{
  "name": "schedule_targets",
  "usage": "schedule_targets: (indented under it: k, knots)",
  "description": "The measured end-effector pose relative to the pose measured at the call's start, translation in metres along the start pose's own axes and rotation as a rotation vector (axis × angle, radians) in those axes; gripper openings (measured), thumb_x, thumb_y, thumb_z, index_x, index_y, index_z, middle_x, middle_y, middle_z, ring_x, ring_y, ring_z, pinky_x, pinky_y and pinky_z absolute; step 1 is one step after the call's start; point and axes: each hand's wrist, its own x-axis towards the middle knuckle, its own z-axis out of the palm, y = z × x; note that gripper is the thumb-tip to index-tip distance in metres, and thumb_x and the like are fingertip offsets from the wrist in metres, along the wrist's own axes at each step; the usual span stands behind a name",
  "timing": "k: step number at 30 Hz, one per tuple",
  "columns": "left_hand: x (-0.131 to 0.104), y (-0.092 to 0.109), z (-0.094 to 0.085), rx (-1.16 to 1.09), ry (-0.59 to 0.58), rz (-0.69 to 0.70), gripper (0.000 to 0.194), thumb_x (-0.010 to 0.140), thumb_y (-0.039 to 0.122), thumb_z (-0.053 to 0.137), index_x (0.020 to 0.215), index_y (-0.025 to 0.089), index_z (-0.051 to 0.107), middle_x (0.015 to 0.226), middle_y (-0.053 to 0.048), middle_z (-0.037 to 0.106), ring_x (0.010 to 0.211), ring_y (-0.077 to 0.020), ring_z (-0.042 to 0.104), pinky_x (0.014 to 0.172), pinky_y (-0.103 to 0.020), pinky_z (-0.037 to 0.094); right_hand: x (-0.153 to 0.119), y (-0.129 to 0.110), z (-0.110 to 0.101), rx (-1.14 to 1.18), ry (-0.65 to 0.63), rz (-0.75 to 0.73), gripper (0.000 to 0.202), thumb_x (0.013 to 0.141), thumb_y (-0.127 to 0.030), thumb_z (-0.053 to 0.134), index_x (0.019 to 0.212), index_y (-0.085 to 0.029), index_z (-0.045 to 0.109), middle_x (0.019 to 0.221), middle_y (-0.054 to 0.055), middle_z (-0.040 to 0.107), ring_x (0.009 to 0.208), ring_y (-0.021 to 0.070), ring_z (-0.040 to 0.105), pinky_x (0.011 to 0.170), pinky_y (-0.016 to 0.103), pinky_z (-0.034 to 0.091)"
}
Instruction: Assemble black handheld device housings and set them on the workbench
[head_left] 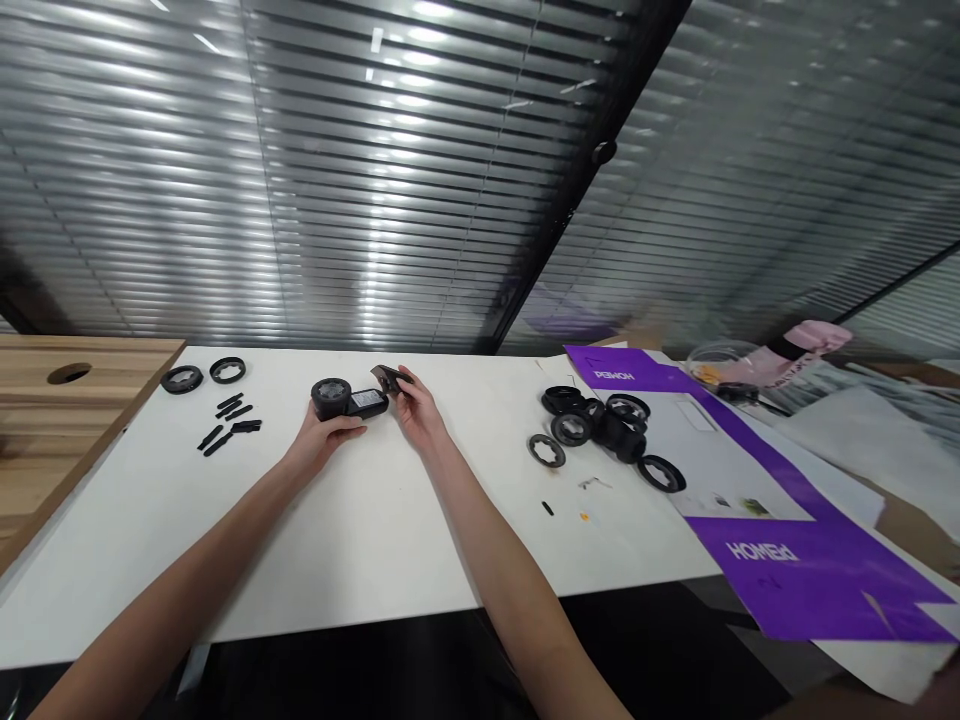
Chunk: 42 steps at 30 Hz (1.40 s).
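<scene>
My left hand (324, 441) is closed around a black device (367, 400) with a round, wheel-like end and a flat section bearing a pale label. In my right hand (420, 412), thumb and fingers pinch a small black cover-like piece (388, 379) just off the device's right end. Whether the two parts touch, I cannot tell. To the left lie several thin black strips (232, 408) and two black rings, one flat (181, 379) and one tipped slightly (227, 370).
Right of my hands is a pile of black rings and round parts (619, 435), partly on a purple and white cardboard sheet (750, 570). Small bits, one orange (583, 517), lie nearer. Plastic bags (885, 420) crowd the far right; a wooden board (82, 400) borders the left.
</scene>
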Motion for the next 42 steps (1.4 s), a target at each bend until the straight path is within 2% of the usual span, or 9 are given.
schedule_targets:
  k: [5,10,15,22,29,36,42]
  knots:
    - [0.0014,0.0006,-0.0013,-0.018,-0.021,-0.012,0.063,0.057,0.007,0.090,0.114,0.020,0.065,0.116,-0.009,0.072,0.111,-0.0267,0.067,0.099,-0.047,0.058,-0.0032,0.0000,0.0045,-0.055,0.011,0.010,0.030,0.082,-0.002,0.071,0.107,-0.018,0.072,0.085,0.002,0.080,0.062,0.0100,0.075,0.050,0.011,0.059]
    - [0.0029,0.0008,-0.0033,-0.012,-0.061,-0.055,0.059,0.059,0.009,0.090,0.112,0.019,0.067,0.112,-0.009,0.074,0.113,-0.0270,0.067,0.101,-0.046,0.058,-0.0041,0.0007,0.0067,0.001,0.048,-0.023,0.021,0.081,-0.006,0.072,0.098,-0.018,0.073,0.075,0.002,0.077,0.073,0.0154,0.078,0.058,0.016,0.064]
    - [0.0037,0.0002,-0.0053,0.000,-0.047,-0.060,0.060,0.060,0.010,0.091,0.114,0.019,0.068,0.112,-0.009,0.073,0.109,-0.0257,0.068,0.102,-0.046,0.058,-0.0034,-0.0009,0.0058,0.020,0.068,0.004,0.018,0.080,-0.004,0.070,0.092,-0.017,0.073,0.069,0.002,0.073,0.067,0.0141,0.075,0.058,0.017,0.064]
    - [0.0051,-0.0003,-0.0071,-0.019,-0.046,-0.083,0.056,0.062,0.009,0.090,0.112,0.019,0.067,0.108,-0.008,0.072,0.103,-0.0256,0.070,0.102,-0.046,0.057,-0.0031,-0.0006,0.0038,-0.004,0.058,0.004,0.018,0.080,-0.006,0.072,0.092,-0.018,0.073,0.072,0.003,0.074,0.072,0.0150,0.076,0.058,0.017,0.063]
    - [0.0032,-0.0005,-0.0041,-0.032,-0.036,-0.076,0.061,0.061,0.009,0.089,0.117,0.018,0.067,0.104,-0.008,0.073,0.099,-0.0246,0.070,0.100,-0.045,0.057,-0.0046,-0.0008,0.0076,-0.011,0.102,0.004,0.017,0.080,-0.006,0.071,0.091,-0.019,0.073,0.068,0.001,0.072,0.068,0.0136,0.075,0.056,0.016,0.061]
    - [0.0045,-0.0008,-0.0040,-0.040,-0.035,-0.083,0.065,0.060,0.010,0.090,0.120,0.016,0.067,0.111,-0.011,0.074,0.104,-0.0277,0.072,0.101,-0.046,0.056,-0.0013,-0.0013,0.0029,-0.017,0.074,0.016,0.014,0.080,-0.007,0.073,0.090,-0.017,0.073,0.070,0.003,0.074,0.068,0.0142,0.075,0.056,0.016,0.061]
    - [0.0045,-0.0001,-0.0034,-0.043,-0.041,-0.087,0.060,0.061,0.011,0.090,0.116,0.016,0.068,0.110,-0.011,0.074,0.104,-0.0282,0.072,0.100,-0.046,0.057,-0.0014,0.0005,0.0056,0.026,0.093,0.015,0.007,0.084,-0.012,0.074,0.087,-0.017,0.073,0.074,0.003,0.076,0.069,0.0150,0.076,0.057,0.019,0.064]
